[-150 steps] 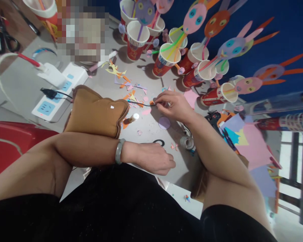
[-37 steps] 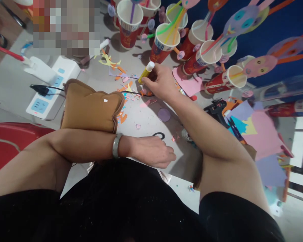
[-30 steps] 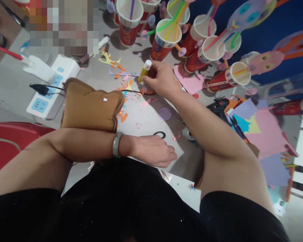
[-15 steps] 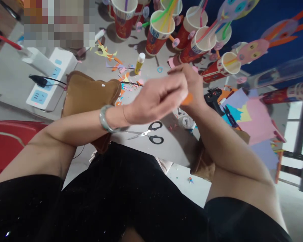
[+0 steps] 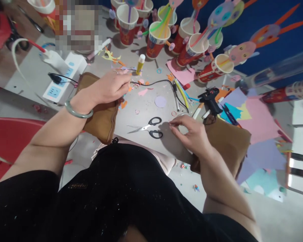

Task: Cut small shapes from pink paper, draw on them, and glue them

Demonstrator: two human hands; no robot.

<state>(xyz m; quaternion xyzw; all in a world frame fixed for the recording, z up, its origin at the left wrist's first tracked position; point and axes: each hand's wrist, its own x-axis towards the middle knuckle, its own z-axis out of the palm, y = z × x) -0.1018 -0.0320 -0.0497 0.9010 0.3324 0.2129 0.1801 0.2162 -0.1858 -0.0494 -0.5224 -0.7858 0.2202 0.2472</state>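
My right hand (image 5: 192, 134) is low over the table, right of the scissors (image 5: 145, 128), with thumb and index tips pinched at a tiny pink piece of paper (image 5: 170, 123). My left hand (image 5: 113, 85), a bangle on its wrist, reaches over the paper scraps (image 5: 125, 103) beside the left brown cushion (image 5: 96, 121). Its fingers are bent together and their tips are partly hidden, so whatever they hold does not show. Between the hands lies a purple paper circle (image 5: 161, 101). The scissors rest partly opened near the table edge. A glue stick (image 5: 140, 65) stands beyond my left hand.
Red paper cups (image 5: 158, 43) with straws and paper animal faces line the back. A black glue gun (image 5: 211, 101) with its cable lies right, near coloured paper sheets (image 5: 260, 117). At left is a white power strip (image 5: 63, 80). Another brown cushion (image 5: 227, 137) lies under my right forearm.
My hands were together above the table's middle with something orange between them. They have parted: the left went left to the scraps, the right came down toward me. The purple circle is now uncovered.
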